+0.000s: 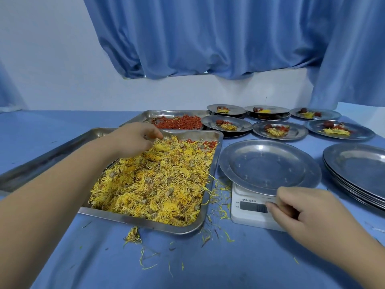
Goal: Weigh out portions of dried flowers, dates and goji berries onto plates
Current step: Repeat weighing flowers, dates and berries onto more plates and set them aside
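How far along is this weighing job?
Done: six filled plates stand at the back. In hand: an empty plate sits on the scale; the left hand reaches into the flower tray, and the right hand is at the scale. Left: the stack of empty plates on the right.

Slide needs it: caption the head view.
Left hand in the dried-flower tray; right hand at the scale bearing an empty plate.
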A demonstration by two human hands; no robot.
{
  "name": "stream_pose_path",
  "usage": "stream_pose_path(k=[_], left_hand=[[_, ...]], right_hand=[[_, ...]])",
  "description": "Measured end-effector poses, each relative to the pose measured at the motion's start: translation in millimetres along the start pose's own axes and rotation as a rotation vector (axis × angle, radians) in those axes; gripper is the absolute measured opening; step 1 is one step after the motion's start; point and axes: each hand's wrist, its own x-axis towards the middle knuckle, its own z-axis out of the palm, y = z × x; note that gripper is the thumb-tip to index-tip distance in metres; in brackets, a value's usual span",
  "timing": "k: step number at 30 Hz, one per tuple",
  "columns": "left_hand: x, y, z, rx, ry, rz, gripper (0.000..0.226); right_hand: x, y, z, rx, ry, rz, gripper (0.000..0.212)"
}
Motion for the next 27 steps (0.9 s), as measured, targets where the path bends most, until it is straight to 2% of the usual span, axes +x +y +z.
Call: stream_pose_path(k=[5,9,15,19,27], left_hand=[[10.7,-2.2,6.4,0.149,-0.175,0.003,0.042],[14.1,-5.4,12.6,0.229,-0.236,-0.054,0.042],[10.1,-9.2,8.5,0.069,-0.149,-0.055,0.027],[6.8,-8.7,-5.8,-0.068,-0.012,-0.037,0.015],[0.3,0.8,-10.6,-0.241,0.052,-0.059,0.024]], right_hand=[[1.4,-0.9,-0.7,-0.006,-0.003,0.003,0.052],[2.4,-1.8,-1.0,-0.002,-0.016,0.006,0.056],[0.7,-0.4,-2.9,0.019,-0.005,0.026,0.055],[1.1,0.3,-3.0,0.038,-0.009,0.021,0.054],[-0.2,3.1,-3.2,0.058,-0.012,0.024,0.055]])
